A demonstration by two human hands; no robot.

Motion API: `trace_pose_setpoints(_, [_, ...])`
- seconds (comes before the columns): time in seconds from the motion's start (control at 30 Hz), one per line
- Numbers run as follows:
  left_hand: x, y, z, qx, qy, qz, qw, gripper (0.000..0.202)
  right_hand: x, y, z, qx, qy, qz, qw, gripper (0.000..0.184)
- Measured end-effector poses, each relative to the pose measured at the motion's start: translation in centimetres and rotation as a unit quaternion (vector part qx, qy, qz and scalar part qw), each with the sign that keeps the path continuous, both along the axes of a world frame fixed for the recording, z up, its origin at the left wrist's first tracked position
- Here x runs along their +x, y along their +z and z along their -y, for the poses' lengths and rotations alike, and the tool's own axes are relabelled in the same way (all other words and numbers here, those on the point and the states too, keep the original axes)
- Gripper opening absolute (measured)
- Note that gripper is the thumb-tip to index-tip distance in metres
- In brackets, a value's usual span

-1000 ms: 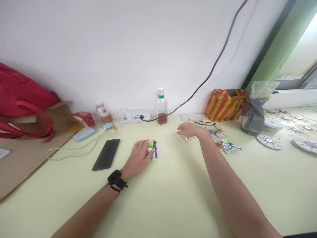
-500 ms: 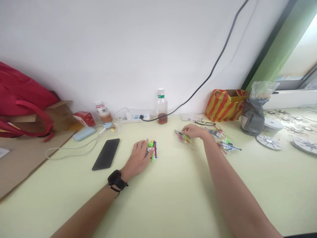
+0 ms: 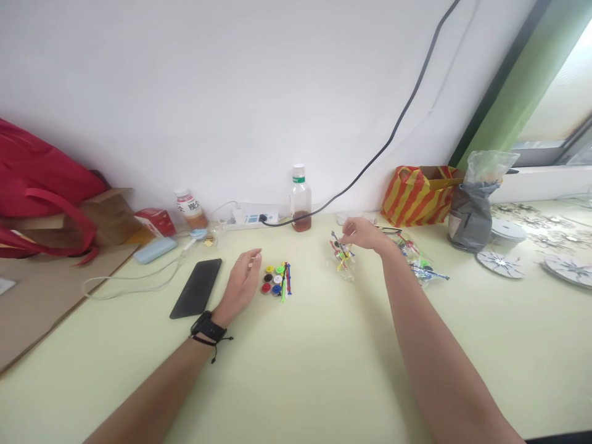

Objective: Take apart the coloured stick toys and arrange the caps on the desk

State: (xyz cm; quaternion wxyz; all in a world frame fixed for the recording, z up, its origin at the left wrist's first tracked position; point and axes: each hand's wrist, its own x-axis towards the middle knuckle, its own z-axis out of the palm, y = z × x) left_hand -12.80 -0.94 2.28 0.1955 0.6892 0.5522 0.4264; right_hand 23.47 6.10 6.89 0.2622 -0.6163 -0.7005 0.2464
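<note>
My left hand (image 3: 241, 279) is just left of several small coloured round pieces (image 3: 268, 278), fingers stretched out and holding nothing. The pieces lie in two columns: yellow, green, black, white, red and blue. Right beside them, thin coloured sticks (image 3: 287, 282) with wider ends lie side by side. My right hand (image 3: 363, 234) pinches the upper part of a clear plastic bag (image 3: 343, 259) with similar coloured sticks and pieces inside, lifted or tilted up at the table. Behind my right forearm, more clear bags of parts (image 3: 428, 271) lie partly hidden.
A black phone (image 3: 197, 288) lies left of my left hand. A bottle of brown drink (image 3: 301, 203) and a power strip (image 3: 252, 217) stand along the wall. At right are a striped bag (image 3: 411, 197), a grey bag (image 3: 472, 216) and slotted white discs (image 3: 501, 264).
My left hand has drawn back left off the round pieces, uncovering them. My right hand has raised the top of the plastic bag, so it hangs more upright.
</note>
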Motion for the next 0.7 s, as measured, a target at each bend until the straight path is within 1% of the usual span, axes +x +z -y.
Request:
trace_pose_setpoints(0.1, [0.4, 1.6, 0.2, 0.028, -0.027, 0.009, 0.999, 0.045, -0.3, 2.1, 1.2, 0.02, 0.019, -0.089, 0.996, 0.041])
trace_pose_setpoints(0.17, [1.1, 3.2, 0.4, 0.023, -0.061, -0.006, 0.998, 0.042, -0.5, 3.5, 2.0, 0.031, 0.035, -0.124, 0.991, 0.043])
trace_pose_setpoints(0.23, [2.1, 5.3, 0.4, -0.011, -0.122, -0.058, 0.991, 0.039, -0.6, 4.7, 2.7, 0.036, 0.052, -0.146, 0.987, 0.039])
trace_pose_setpoints(0.3, [3.5, 7.2, -0.1, -0.052, -0.2, -0.119, 0.971, 0.04, -0.7, 5.7, 3.4, 0.043, 0.063, -0.161, 0.984, 0.031])
trace_pose_setpoints(0.37, [4.9, 8.5, -1.0, -0.072, -0.24, -0.145, 0.957, 0.043, -0.7, 6.5, 4.0, 0.054, 0.067, -0.164, 0.983, 0.025])
trace_pose_setpoints(0.4, [5.5, 8.9, -1.6, -0.085, -0.253, -0.149, 0.952, 0.046, -0.7, 6.8, 4.2, 0.061, 0.066, -0.164, 0.982, 0.024])
trace_pose_setpoints(0.47, [6.7, 8.8, -2.6, -0.117, -0.276, -0.167, 0.939, 0.052, -0.4, 7.2, 4.6, 0.082, 0.049, -0.17, 0.981, 0.024])
trace_pose_setpoints(0.57, [8.0, 7.5, -3.5, -0.166, -0.275, -0.221, 0.921, 0.059, 0.8, 7.1, 4.5, 0.148, -0.02, -0.19, 0.97, 0.024])
trace_pose_setpoints(0.63, [8.7, 6.3, -3.5, -0.198, -0.27, -0.242, 0.911, 0.066, 2.0, 6.4, 3.9, 0.186, -0.078, -0.201, 0.959, 0.021])
trace_pose_setpoints(0.7, [9.1, 5.4, -3.4, -0.207, -0.271, -0.252, 0.906, 0.067, 3.2, 5.3, 3.0, 0.186, -0.136, -0.211, 0.95, 0.015])
